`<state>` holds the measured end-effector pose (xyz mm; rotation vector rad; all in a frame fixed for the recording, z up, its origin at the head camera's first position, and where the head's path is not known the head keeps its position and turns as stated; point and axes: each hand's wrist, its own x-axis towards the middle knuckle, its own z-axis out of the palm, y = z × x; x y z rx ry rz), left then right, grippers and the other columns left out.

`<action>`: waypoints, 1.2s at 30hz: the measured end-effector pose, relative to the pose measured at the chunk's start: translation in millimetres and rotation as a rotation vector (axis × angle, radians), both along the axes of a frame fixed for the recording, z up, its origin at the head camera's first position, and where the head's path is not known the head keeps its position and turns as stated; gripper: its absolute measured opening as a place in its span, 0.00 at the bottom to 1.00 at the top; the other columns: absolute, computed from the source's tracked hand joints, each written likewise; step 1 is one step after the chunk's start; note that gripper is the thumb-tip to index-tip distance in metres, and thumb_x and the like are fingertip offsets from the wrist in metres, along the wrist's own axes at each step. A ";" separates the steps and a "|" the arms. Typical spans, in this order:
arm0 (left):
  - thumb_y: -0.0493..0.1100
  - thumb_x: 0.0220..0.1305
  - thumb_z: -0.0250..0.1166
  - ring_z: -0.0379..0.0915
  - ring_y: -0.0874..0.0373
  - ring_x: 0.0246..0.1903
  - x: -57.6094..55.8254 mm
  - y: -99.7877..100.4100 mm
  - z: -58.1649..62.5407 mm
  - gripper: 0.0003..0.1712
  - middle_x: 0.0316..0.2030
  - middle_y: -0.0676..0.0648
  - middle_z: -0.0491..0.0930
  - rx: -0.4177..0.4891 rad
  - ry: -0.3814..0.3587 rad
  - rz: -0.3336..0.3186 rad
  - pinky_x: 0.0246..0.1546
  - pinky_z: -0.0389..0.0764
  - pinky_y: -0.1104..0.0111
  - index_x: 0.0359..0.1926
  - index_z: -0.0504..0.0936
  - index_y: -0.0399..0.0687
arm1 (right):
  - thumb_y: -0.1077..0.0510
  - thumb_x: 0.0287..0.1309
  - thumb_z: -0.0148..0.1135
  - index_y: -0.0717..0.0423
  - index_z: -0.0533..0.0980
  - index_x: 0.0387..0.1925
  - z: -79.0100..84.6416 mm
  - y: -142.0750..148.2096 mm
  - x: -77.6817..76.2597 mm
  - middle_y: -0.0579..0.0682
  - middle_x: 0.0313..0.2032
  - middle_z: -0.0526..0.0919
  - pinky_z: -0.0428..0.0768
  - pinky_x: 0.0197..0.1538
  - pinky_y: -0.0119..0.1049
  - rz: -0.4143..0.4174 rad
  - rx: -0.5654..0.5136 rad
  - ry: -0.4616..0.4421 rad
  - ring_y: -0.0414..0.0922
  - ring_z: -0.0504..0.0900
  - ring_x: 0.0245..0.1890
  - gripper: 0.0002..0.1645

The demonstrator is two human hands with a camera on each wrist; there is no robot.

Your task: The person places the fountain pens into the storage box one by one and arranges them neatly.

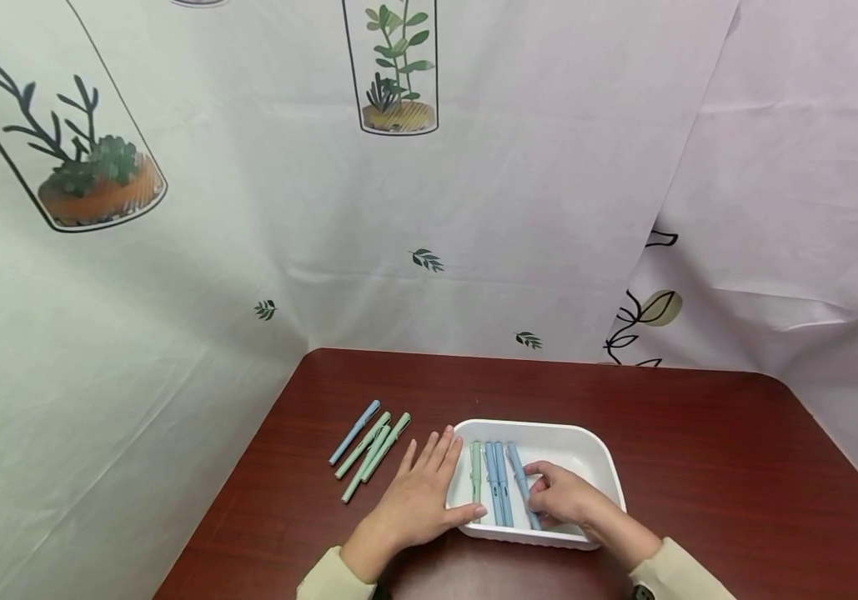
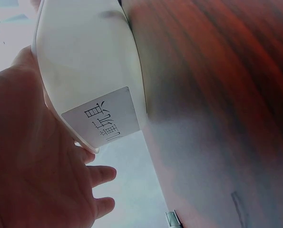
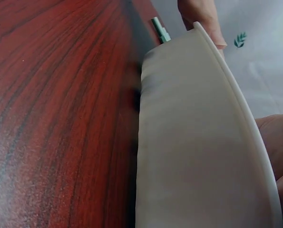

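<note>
A white plastic tray (image 1: 599, 454) lies on the table with pens in it. My left hand (image 1: 423, 498) rests across the tray's left rim, fingers straight and thumb over the front left corner. Inside, my right hand (image 1: 565, 498) pinches a slightly slanted blue pen (image 1: 516, 469) between thumb and fingers. To its left are two blue pens side by side, the nearer one (image 1: 502, 479) next to its twin (image 1: 490, 475), and then a green pen (image 1: 476, 467). In the left wrist view the left hand (image 2: 41, 156) lies along the tray's labelled side (image 2: 103, 116). The right wrist view hides the pinched pen behind the tray wall (image 3: 189, 128).
Left of the tray, a blue pen (image 1: 354, 432) and several green pens (image 1: 376, 452) lie loose on the dark red table (image 1: 706, 467). A patterned white cloth (image 1: 534, 208) hangs behind the table and along its sides.
</note>
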<state>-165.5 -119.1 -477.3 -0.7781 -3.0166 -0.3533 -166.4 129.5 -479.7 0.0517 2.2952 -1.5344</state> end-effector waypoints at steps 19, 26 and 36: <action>0.79 0.63 0.52 0.46 0.44 0.78 -0.6 -0.3 0.5 0.59 0.80 0.41 0.49 0.004 -0.001 -0.011 0.75 0.49 0.43 0.80 0.52 0.44 | 0.71 0.41 0.63 0.69 0.73 0.55 2.8 -9.7 1.0 0.53 0.26 0.74 0.81 0.24 0.36 0.010 0.176 0.085 0.44 0.77 0.20 0.32; 0.79 0.63 0.53 0.46 0.44 0.78 -0.2 -0.3 1.2 0.59 0.80 0.41 0.49 0.004 -0.009 -0.009 0.75 0.49 0.43 0.80 0.53 0.43 | 0.69 0.44 0.64 0.67 0.73 0.55 3.3 -10.9 0.9 0.54 0.25 0.75 0.78 0.24 0.34 0.029 0.236 0.099 0.44 0.77 0.19 0.31; 0.78 0.63 0.53 0.46 0.44 0.78 1.5 -0.2 2.3 0.59 0.80 0.42 0.48 0.001 -0.012 -0.001 0.75 0.49 0.43 0.80 0.52 0.44 | 0.64 0.50 0.68 0.67 0.72 0.60 8.7 -2.9 6.9 0.50 0.23 0.76 0.77 0.25 0.35 0.068 0.279 0.169 0.43 0.78 0.18 0.33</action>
